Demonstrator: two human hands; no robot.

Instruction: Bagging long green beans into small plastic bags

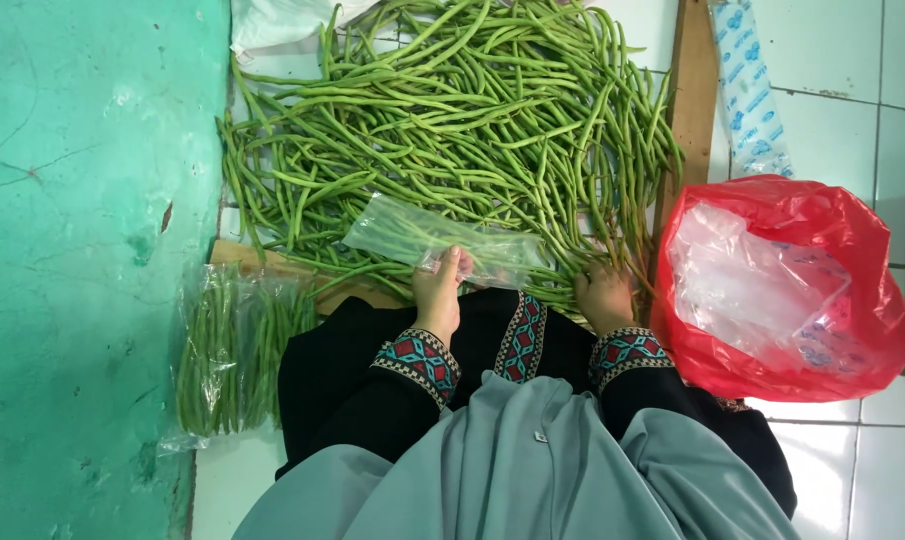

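A clear plastic bag [443, 240] is pinched in the left hand [439, 290] – the right hand [603, 293] is closed on long beans [453, 110] beside a red bag [783, 285].

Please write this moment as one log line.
left hand: holds clear plastic bag | right hand: in loose long beans | packed bean bags: by green wall | red bag: right

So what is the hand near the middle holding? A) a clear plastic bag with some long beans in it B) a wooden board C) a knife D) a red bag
A: the left hand pinches a clear plastic bag with a few green long beans inside, lying over the big bean pile; the red bag sits off to the side, untouched.
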